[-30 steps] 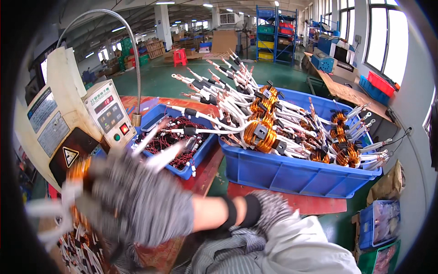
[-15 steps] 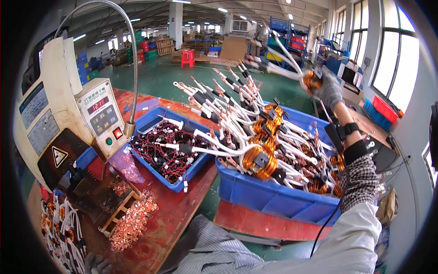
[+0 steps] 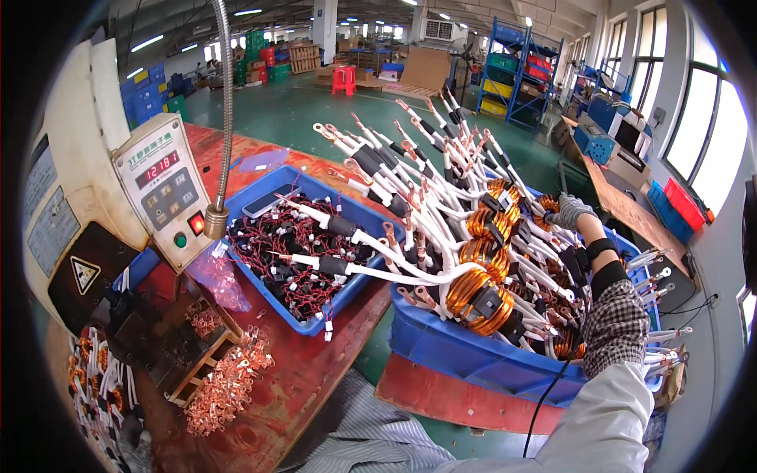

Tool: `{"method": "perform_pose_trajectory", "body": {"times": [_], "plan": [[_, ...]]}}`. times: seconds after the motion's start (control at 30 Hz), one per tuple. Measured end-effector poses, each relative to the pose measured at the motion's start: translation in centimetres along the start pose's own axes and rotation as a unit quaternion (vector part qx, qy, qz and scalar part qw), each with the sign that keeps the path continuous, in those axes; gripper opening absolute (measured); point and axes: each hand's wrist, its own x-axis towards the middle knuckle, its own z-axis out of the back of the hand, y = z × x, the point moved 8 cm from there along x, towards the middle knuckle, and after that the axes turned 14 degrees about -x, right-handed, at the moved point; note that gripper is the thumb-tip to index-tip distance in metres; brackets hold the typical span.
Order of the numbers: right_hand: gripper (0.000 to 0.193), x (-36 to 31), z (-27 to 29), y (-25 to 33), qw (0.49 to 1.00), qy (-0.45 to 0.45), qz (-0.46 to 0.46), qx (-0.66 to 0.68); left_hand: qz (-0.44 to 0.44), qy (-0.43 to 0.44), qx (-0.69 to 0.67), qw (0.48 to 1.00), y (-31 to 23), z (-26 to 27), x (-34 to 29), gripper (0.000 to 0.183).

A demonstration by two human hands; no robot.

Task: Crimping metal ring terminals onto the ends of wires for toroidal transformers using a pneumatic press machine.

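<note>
My right hand, in a grey glove, is closed on a copper-wound coil with white leads at the far right of the blue bin. The bin is heaped with similar coils, and several white leads with copper lugs and black sleeves stick up and out over its edges. A large orange-copper coil lies at the front of the heap. My left hand, also gloved, shows at the lower left edge beside a pile of coils with white leads; its fingers are too dark and cut off to read.
A terminal press with a control panel stands at the left, with loose copper lugs heaped before it. A blue tray of red-black wired parts sits on the red table. A flexible metal lamp neck hangs down by the panel.
My right hand has come down from above the bin's far right, lowering the coil and its white leads onto the heap. My left hand has moved slightly up and left.
</note>
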Motion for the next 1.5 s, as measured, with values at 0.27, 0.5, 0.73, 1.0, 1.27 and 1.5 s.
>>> {"method": "perform_pose_trajectory", "body": {"times": [0.27,0.5,0.73,1.0,1.27,1.5], "plan": [[0.024,-2.6,10.5,5.3,0.892,-0.297,0.177,0.292,0.080,0.010,0.084,0.993,-1.2,-2.8,0.4,0.045],[0.025,-0.2,12.7,11.5,0.944,-0.251,0.119,0.177,-0.136,-0.206,0.345,0.905,-8.5,-4.6,-0.7,0.071],[0.038,0.0,15.7,14.3,0.957,-0.266,0.093,0.068,-0.186,-0.101,0.240,0.947,-8.3,-5.7,-0.6,0.053],[0.030,4.9,17.9,8.4,0.885,-0.411,0.070,0.207,-0.178,-0.098,0.196,0.959,-8.8,-6.2,0.9,0.051],[0.050,-2.5,18.1,16.3,0.860,-0.394,0.304,-0.113,-0.161,-0.105,0.190,0.963,-8.7,-5.6,0.2,0.050],[0.036,-2.3,18.8,17.0,0.882,-0.379,0.256,-0.114,-0.160,-0.109,0.181,0.964,-8.5,-5.5,0.1,0.049]]}}
